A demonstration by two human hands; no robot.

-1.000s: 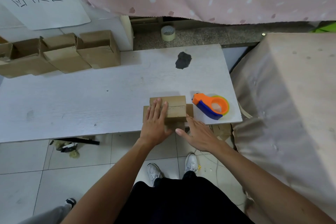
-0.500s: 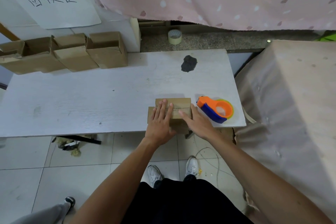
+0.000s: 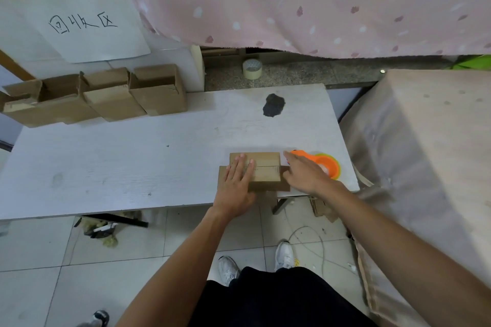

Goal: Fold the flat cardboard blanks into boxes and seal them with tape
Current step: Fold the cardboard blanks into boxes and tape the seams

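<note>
A small brown cardboard box (image 3: pixel 265 167) sits near the front right edge of the white table (image 3: pixel 132 162), its top flaps folded down and a side flap spread at its left. My left hand (image 3: pixel 236 180) lies flat on the box's left part, fingers straight, pressing the flaps. My right hand (image 3: pixel 303 172) stretches over the orange tape dispenser (image 3: pixel 328 166) just right of the box, fingers extended and covering its blue part; no grip shows.
Several folded cardboard boxes (image 3: pixel 106 98) stand in a row at the table's back left. A black stain (image 3: pixel 273 105) marks the table. A tape roll (image 3: pixel 252 68) sits on the ledge behind. A covered block (image 3: pixel 425 154) stands to the right.
My right hand left the box's front right corner and moved right onto the tape dispenser. My left hand stayed flat on the box.
</note>
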